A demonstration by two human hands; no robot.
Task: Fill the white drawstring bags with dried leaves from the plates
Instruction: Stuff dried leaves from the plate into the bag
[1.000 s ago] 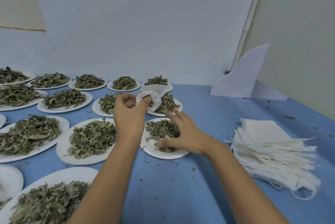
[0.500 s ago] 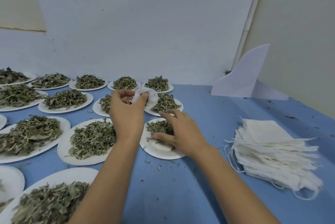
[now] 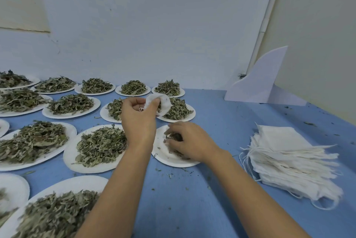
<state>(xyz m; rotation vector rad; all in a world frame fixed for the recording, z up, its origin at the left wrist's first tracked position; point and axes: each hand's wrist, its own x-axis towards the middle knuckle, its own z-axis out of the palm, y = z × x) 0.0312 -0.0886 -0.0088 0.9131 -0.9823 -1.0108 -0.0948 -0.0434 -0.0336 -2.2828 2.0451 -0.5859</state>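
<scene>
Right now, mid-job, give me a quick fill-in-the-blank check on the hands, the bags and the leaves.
The small white drawstring bag is held by the ____ hand. The right hand gathers dried green leaves on a round white paper ____. The stack of empty white fabric bags lies on the ____ table, at the person's right.
Missing words: left; plate; blue.
</scene>
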